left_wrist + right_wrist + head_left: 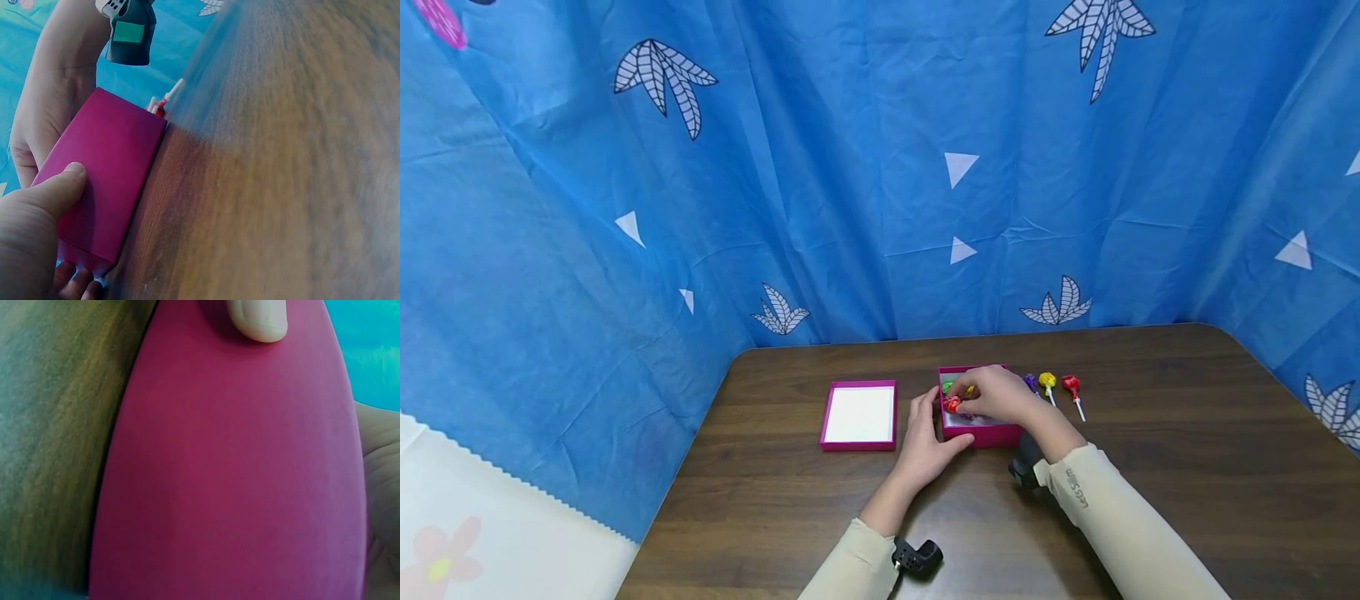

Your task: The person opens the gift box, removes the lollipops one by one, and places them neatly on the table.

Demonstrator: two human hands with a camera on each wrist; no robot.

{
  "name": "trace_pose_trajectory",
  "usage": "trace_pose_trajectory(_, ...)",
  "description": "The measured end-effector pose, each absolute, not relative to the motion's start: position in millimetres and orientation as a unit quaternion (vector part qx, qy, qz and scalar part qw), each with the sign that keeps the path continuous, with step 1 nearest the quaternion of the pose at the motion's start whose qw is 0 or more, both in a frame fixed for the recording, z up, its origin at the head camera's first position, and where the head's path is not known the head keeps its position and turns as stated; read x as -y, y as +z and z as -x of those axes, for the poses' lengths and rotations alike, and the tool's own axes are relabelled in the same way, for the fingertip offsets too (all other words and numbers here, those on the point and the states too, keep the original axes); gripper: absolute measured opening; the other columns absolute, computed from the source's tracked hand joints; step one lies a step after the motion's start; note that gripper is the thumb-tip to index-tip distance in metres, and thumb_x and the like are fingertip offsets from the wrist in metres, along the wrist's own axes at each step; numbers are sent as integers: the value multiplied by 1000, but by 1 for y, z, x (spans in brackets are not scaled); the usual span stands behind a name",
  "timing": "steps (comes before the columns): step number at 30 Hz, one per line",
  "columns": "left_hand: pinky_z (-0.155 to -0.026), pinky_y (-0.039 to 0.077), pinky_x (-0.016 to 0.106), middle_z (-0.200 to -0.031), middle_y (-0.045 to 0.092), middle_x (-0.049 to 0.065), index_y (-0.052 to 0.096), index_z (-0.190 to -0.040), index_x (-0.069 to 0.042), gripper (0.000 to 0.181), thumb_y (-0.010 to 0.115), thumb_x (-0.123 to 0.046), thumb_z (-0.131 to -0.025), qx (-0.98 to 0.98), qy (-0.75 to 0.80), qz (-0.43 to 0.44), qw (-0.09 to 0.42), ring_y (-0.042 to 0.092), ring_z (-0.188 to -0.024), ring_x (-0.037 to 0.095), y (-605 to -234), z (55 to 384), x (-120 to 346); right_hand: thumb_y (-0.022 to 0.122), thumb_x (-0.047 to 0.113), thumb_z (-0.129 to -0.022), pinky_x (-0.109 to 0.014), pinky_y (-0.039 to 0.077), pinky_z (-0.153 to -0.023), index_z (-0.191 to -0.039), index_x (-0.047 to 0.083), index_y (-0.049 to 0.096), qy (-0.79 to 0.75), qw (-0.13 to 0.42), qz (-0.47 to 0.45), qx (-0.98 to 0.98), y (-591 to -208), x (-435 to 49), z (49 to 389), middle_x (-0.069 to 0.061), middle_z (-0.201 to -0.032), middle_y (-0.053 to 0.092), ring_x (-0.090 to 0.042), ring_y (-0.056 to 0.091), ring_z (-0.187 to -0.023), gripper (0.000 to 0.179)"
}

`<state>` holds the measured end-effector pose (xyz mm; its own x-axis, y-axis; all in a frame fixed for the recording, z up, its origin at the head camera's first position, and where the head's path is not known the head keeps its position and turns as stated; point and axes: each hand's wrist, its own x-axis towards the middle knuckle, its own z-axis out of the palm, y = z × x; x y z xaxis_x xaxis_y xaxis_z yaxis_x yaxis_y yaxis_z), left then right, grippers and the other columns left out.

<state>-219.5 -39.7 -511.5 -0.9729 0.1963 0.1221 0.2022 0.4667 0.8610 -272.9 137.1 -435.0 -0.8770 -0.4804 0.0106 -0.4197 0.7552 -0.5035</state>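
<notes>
A magenta box (985, 436) stands on the table, and several wrapped lollipops lie inside it. My left hand (922, 456) holds the box at its near left corner; the left wrist view shows the thumb (70, 184) on the front wall and fingertips (75, 284) round the side. Over the open top reaches my right hand (1000, 395), pinching a red lollipop (952, 404) low in the box. Its stick is hidden by the hand. In the right wrist view, the box wall (231, 462) fills most of the picture and conceals the right fingers.
A shallow magenta lid (859, 414) with a white inside lies left of the box. Right of it are a purple lollipop (1031, 382), a yellow lollipop (1047, 380) and another red lollipop (1071, 384). A blue curtain (865, 208) hangs behind the brown table (760, 500).
</notes>
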Motion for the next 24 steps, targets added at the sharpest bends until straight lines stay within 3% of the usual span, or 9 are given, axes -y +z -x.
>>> trace_pose_trajectory(4,-114,43,48,-151,35,6,25,-156,-20,91,77,-43,-85,855,-505,119,6,40,-140,26,-511,219,40,80,23,-85,-52,54,-97,-109,20,77,-259,52,241,-934,-437,-139,272,0,-109,75,-23,67,-106,24)
trace_pose_trajectory(11,-116,40,49,-151,35,7,25,-156,-17,92,77,-44,-85,856,-503,119,5,40,-140,25,-510,219,40,80,26,-85,-40,57,-83,-106,24,75,-272,16,215,-938,-438,-142,270,2,-107,74,-15,62,-89,22)
trace_pose_trajectory(24,-117,38,49,-152,34,8,26,-156,-16,92,78,-42,-86,856,-505,113,5,39,-141,25,-508,219,39,78,22,-87,-29,56,-75,-119,17,72,-390,-68,159,-904,-430,-162,260,-7,-113,74,-20,64,-91,33)
